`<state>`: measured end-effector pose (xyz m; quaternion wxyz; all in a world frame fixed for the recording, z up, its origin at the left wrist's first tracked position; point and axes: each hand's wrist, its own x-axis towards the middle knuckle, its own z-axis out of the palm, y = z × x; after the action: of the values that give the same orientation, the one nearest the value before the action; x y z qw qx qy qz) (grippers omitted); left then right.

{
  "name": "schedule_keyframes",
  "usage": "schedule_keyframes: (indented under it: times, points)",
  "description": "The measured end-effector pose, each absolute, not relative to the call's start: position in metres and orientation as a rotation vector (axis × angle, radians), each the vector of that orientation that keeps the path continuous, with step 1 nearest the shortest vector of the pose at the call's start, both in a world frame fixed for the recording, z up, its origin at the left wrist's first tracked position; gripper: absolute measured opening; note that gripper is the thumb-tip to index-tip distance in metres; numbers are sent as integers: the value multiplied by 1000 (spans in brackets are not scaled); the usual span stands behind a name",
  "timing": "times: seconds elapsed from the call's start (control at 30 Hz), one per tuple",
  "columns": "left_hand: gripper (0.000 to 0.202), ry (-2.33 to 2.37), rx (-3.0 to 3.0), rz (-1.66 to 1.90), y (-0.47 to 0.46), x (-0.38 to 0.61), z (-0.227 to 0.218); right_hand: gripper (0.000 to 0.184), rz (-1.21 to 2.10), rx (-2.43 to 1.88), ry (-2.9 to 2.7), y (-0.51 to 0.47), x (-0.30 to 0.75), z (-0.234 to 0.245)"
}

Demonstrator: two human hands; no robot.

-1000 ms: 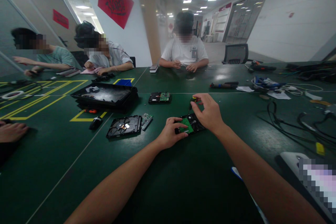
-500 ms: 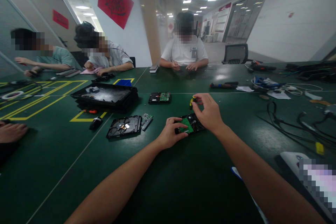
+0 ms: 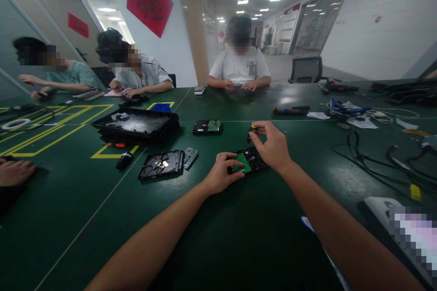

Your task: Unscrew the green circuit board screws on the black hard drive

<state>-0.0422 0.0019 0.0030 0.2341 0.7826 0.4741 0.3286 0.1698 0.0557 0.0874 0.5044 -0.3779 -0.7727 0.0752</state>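
Observation:
In front of me on the green table lies a hard drive with its green circuit board facing up. My left hand grips its left end, thumb and fingers over the edge and board. Above the drive's far edge, my right hand pinches the handle of a short black-and-yellow screwdriver held upright. The screwdriver's tip is too small to make out. Left of my hands sit a second hard drive and a small circuit-board part. Farther back lies a third hard drive.
A stack of black trays stands at the left, with a black-capped object before it. Black cables and a white phone-like device lie to the right. Several people sit around the table; one person's hand rests at the left edge.
The screwdriver has turned slightly in my right hand's fingers. My left hand and the hard drive stay in place.

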Motion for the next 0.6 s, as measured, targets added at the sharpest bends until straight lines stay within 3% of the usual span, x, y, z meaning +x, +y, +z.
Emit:
schedule_keyframes:
  times: [0.6]
  points:
    - [34, 1293, 2156, 922, 3, -43, 0, 16, 34, -881, -1898, 55, 169, 90]
